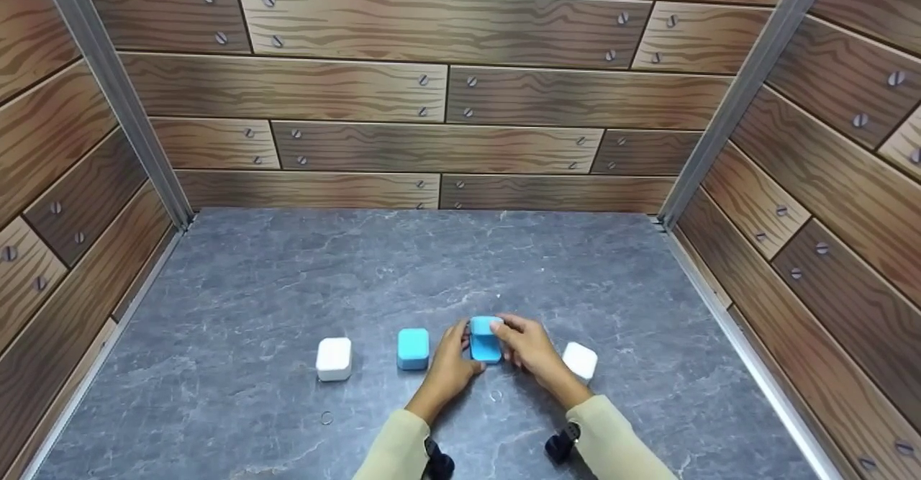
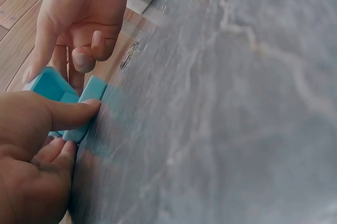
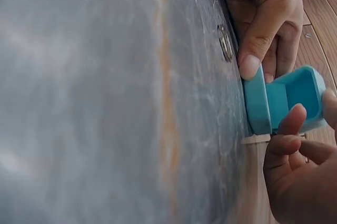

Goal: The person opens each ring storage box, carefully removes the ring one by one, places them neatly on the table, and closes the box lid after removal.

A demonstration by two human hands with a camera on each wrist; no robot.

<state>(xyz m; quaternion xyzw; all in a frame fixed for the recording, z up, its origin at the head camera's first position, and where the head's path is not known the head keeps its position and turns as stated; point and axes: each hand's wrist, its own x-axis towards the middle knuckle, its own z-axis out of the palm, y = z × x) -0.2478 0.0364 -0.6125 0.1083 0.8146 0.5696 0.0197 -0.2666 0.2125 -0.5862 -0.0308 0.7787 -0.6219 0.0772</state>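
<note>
A blue ring box [image 1: 486, 350] sits on the table with its lid raised, its hollow inside facing the person. My left hand [image 1: 452, 370] grips the lower part, with the thumb on the front of the base in the left wrist view. From the other side, my right hand [image 1: 531, 347] holds the raised lid, thumb against its edge; its other fingers curl beside the box in the right wrist view [image 3: 303, 176]. A thin ring [image 1: 496, 396] lies on the table just in front of the box.
Left of the hands stand a closed blue box [image 1: 413, 349] and a closed white box [image 1: 334, 359]. A second ring [image 1: 327, 418] lies in front of the white one. Another white box [image 1: 580, 361] is partly behind the right forearm. Wood-patterned walls [image 1: 446, 91] enclose the grey table [image 1: 288, 271].
</note>
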